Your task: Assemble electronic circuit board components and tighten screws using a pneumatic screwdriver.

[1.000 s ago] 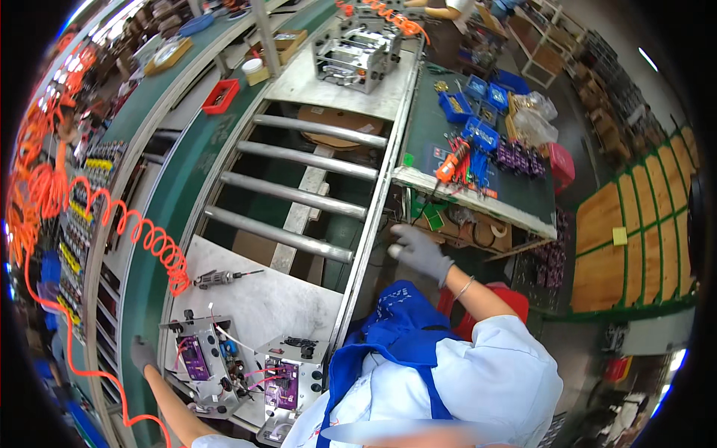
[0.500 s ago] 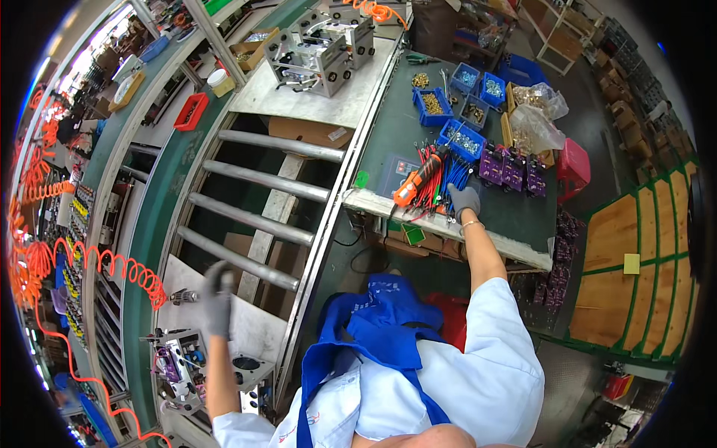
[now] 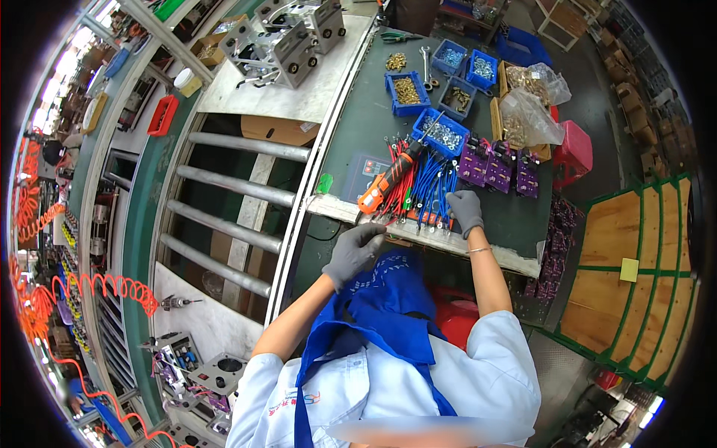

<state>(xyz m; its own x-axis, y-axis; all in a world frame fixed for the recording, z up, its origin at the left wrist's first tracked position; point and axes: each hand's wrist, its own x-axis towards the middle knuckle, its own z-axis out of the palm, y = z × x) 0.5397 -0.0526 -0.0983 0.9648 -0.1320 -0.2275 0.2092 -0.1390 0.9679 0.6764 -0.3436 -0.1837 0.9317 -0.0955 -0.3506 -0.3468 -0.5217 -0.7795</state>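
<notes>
My left hand (image 3: 355,254), in a grey glove, reaches to the workbench's near edge. Its thumb and fingers are slightly apart, just below the red wires (image 3: 401,187), and nothing shows between them. My right hand (image 3: 466,211), gloved as well, lies at the right side of a bundle of blue wires (image 3: 435,181) with ring ends. Its fingers are bent together at the end of a blue wire, though the grip is partly hidden. An orange and black power screwdriver (image 3: 385,183) lies across the red wires. Purple assemblies (image 3: 499,168) stand to the right of the blue wires.
Blue bins of small hardware (image 3: 441,133), a wrench (image 3: 426,66) and bagged parts (image 3: 529,116) occupy the far bench. Left of the bench runs a roller conveyor (image 3: 235,185) with metal-framed units (image 3: 287,52). A hanging driver (image 3: 178,302) on an orange coiled hose is farther left.
My left hand has swung from beside the conveyor and hanging driver across to the bench edge. My right hand stays by the blue wires, its fingers now bent at their right side. The view has shifted.
</notes>
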